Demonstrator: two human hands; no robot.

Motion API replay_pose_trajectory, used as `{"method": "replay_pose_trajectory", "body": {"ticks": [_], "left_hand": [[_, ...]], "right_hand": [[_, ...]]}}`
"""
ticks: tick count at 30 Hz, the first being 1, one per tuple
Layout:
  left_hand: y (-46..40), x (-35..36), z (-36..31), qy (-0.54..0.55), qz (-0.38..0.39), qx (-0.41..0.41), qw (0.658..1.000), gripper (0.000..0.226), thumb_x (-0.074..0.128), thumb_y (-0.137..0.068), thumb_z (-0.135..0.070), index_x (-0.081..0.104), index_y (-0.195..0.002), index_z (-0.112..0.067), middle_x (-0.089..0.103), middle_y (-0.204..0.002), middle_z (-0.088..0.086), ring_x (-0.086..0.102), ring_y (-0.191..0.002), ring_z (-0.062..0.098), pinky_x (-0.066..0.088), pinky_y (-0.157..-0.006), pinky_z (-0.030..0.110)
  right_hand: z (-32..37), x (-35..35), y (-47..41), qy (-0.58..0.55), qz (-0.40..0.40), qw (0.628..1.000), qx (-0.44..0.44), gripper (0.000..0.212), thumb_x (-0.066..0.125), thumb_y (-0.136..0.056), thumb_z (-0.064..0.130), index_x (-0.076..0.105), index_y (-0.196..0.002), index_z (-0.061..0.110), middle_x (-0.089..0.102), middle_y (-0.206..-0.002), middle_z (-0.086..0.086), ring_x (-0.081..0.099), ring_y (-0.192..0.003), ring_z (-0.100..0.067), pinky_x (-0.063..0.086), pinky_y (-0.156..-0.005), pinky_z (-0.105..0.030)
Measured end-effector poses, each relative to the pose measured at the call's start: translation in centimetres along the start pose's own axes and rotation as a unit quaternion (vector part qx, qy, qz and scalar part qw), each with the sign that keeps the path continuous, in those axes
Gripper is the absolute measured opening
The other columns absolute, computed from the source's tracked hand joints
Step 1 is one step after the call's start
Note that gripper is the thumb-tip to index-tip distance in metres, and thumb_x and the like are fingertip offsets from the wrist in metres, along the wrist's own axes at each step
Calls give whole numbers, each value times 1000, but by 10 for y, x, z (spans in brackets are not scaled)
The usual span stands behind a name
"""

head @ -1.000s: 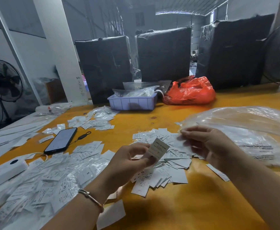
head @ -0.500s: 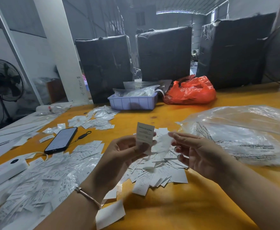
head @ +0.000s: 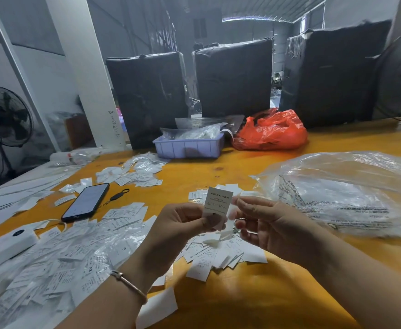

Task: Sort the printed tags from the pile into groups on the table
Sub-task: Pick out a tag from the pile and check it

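Note:
My left hand (head: 182,230) pinches a white printed tag (head: 218,203) and holds it upright above the table; its print reads upside down. My right hand (head: 273,230) is beside it with curled fingers pinching another small white tag (head: 232,211), partly hidden behind the first. Below both hands lies a loose pile of white tags (head: 216,252) on the orange table (head: 254,300). A larger spread of tags (head: 59,260) covers the table's left side. A smaller group of tags (head: 133,174) lies farther back.
A black phone (head: 86,201) lies left of centre, a white device (head: 3,246) at the left edge. A clear plastic bag (head: 346,193) fills the right. At the back stand a lilac tray (head: 190,147), an orange bag (head: 272,131) and black wrapped bales (head: 232,77).
Both hands rose from the pile and came together. The left hand turned its tag upright. The right hand left the plastic bag's edge and lifted a second tag beside it.

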State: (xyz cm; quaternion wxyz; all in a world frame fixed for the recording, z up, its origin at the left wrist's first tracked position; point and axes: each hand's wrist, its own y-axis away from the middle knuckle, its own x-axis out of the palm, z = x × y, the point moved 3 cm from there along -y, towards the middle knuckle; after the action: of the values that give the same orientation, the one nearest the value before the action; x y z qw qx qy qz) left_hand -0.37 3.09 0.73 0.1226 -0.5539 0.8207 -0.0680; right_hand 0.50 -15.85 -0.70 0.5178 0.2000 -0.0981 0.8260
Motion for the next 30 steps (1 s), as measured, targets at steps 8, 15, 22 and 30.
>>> {"method": "replay_pose_trajectory", "body": {"ticks": [8,15,22,30], "left_hand": [[-3,-1,0,-200,-54,66,976,10,73,-83,-15,79,-88,-8,74,-89,3,69,-87,18,58,-78,38],[-2,5,4,-233,10,54,971,12,75,-82,-14,80,-92,-8,76,-89,1,70,-84,18,58,-78,41],[-3,7,3,-276,-13,67,959,11,74,-83,-10,80,-92,-12,73,-90,-3,66,-83,10,57,-74,36],[-3,-1,1,-115,-40,5,993,28,74,-71,-27,80,-89,-7,71,-96,8,67,-95,17,59,-79,32]], "right_hand": [[-7,8,-2,124,-71,990,4,48,67,-76,41,60,-108,6,71,-91,-21,71,-74,-30,54,-48,-29],[-5,9,0,105,-53,992,38,35,64,-84,17,60,-118,12,69,-105,-23,68,-68,-28,53,-47,-28],[-2,7,2,214,-86,973,-6,28,57,-78,-18,72,-88,4,65,-76,-17,60,-56,-20,51,-50,-26],[6,8,6,308,-116,943,-48,22,69,-77,0,76,-76,21,71,-77,-4,57,-54,-6,41,-48,-20]]}}
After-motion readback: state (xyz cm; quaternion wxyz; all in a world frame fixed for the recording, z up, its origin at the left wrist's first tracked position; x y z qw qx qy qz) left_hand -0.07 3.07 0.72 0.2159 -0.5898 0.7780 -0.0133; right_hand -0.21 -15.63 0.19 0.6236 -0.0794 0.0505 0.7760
